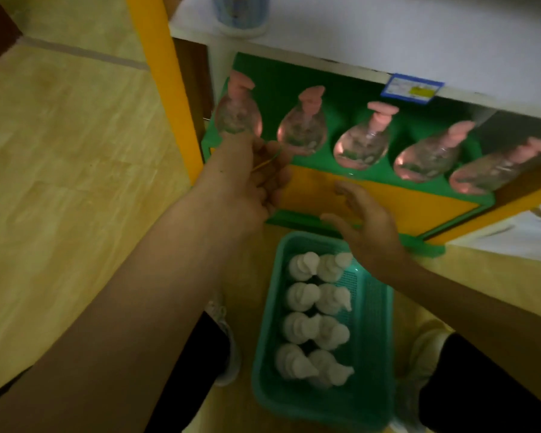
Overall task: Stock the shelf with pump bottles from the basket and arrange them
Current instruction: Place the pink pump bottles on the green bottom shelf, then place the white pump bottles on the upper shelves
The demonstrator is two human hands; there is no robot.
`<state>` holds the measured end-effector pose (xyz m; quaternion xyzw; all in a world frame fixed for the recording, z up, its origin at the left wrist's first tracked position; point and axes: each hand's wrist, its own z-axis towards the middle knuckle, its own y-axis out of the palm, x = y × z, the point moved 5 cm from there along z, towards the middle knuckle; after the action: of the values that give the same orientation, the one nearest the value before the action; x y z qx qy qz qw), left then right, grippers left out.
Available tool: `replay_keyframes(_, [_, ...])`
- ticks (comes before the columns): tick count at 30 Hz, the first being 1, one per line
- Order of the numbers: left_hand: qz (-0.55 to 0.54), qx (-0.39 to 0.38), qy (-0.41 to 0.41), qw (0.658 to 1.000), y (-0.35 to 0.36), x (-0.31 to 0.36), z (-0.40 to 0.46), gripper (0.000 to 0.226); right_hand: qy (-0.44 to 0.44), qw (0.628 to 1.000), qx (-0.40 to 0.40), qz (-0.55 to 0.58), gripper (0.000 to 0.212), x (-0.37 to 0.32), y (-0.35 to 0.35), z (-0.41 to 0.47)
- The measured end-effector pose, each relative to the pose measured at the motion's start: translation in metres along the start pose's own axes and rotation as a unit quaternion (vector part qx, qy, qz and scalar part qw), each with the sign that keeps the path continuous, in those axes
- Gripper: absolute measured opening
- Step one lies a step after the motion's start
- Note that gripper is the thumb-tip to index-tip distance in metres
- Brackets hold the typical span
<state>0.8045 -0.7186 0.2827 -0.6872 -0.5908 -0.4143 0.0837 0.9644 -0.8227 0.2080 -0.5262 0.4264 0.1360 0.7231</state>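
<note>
Dim room, pale wood-look floor (60,182). Green shelf (341,92) far; left hand (250,179) pinches leftmost pump bottle (238,114); right hand (366,226) fingers spread above basket (372,323).

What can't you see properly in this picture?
- Head view: the price label on the shelf edge is too blurred to read.
- The cup on top is cut off by the picture's edge.
- The left hand's fingers hide behind its back.
- White pump bottles in the basket show only tops.

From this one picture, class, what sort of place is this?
Probably a shop aisle: a price label on the shelf edge, a row of pink pump bottles, and a basket of white pump bottles.
</note>
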Motion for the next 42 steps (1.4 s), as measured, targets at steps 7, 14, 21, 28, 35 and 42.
replay_keyframes(7, [0.07,-0.021,-0.008,0.997,0.032,-0.025,-0.003,0.022,0.172,0.98,0.099,0.001,0.042,0.084,-0.099,-0.099])
replay_keyframes(14, [0.181,-0.005,0.001,0.984,0.062,-0.071,0.009,0.02,0.225,0.97,0.085,-0.027,0.039,0.133,-0.09,-0.141])
replay_keyframes(21, [0.517,-0.033,0.083,0.852,0.057,-0.184,0.026,0.022,0.237,0.952,-0.161,-0.104,0.048,0.188,-0.042,-0.196])
replay_keyframes(28, [0.674,-0.085,0.16,0.717,0.036,-0.265,0.053,0.014,0.166,0.947,-0.249,-0.119,0.041,0.195,-0.003,-0.193])
replay_keyframes(35, [0.755,-0.152,0.122,0.625,0.027,-0.303,0.074,0.037,0.132,0.903,-0.382,-0.144,0.069,0.202,0.045,-0.207])
replay_keyframes(42, [0.871,-0.204,0.123,0.429,0.029,-0.333,0.089,0.054,0.102,0.879,-0.435,-0.168,0.076,0.199,0.079,-0.222])
